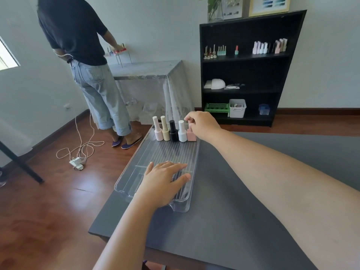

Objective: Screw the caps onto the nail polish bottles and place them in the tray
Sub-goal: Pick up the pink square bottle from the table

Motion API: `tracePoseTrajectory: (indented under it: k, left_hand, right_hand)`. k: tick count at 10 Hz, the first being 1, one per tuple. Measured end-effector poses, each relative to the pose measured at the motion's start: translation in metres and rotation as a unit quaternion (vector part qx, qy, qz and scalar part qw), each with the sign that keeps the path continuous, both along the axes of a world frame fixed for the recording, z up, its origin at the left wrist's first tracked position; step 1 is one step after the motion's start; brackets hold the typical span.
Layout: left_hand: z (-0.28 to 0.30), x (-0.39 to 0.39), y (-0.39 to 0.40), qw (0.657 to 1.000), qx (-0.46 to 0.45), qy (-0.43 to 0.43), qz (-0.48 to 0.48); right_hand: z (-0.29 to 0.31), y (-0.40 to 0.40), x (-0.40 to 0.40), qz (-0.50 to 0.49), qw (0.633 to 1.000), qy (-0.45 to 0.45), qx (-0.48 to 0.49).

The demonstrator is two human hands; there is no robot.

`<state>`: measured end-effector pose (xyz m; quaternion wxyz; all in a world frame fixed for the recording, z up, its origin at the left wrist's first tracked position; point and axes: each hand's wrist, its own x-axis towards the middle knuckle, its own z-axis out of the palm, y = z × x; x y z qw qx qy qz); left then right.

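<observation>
A clear ribbed plastic tray (pixel 136 172) lies on the dark grey table (pixel 243 201). Along its far end stand several capped nail polish bottles in a row: light pink (pixel 158 129), cream yellow (pixel 165 129), black (pixel 173 131), white (pixel 182 131) and a square pink bottle (pixel 191 135) at the right end. My right hand (pixel 202 124) reaches over that square pink bottle with fingers closed around its cap, hiding the cap. My left hand (pixel 165 179) rests flat, fingers spread, on the near part of the tray.
A person (pixel 87 61) stands at a cloth-covered table (pixel 148 75) beyond the tray's far left. A black shelf (pixel 247 71) with bottles and bins stands at the back right. A white cable and power strip (pixel 77 162) lie on the wooden floor to the left.
</observation>
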<state>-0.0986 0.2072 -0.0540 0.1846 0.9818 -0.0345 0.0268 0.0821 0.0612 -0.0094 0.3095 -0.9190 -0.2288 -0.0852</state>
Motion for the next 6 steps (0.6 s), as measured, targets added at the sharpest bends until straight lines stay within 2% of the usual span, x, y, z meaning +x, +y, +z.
tracePoseTrajectory:
  k: [3, 4, 5, 6]
  left_hand:
    - [0.001, 0.001, 0.001, 1.0, 0.008, -0.004, -0.002]
    - [0.002, 0.002, 0.001, 1.0, 0.019, 0.008, 0.0]
    - [0.007, 0.002, 0.0, 0.999, 0.014, 0.029, 0.002]
    - [0.015, 0.004, -0.001, 0.998, 0.016, 0.062, -0.001]
  right_hand:
    - [-0.001, -0.003, -0.002, 0.014, 0.999, 0.042, 0.019]
    - [0.01, -0.012, -0.023, 0.01, 0.997, 0.035, 0.061]
    - [0.028, -0.031, -0.061, 0.01, 0.989, 0.01, 0.144]
    - [0.056, -0.067, -0.112, 0.005, 0.965, -0.008, 0.263]
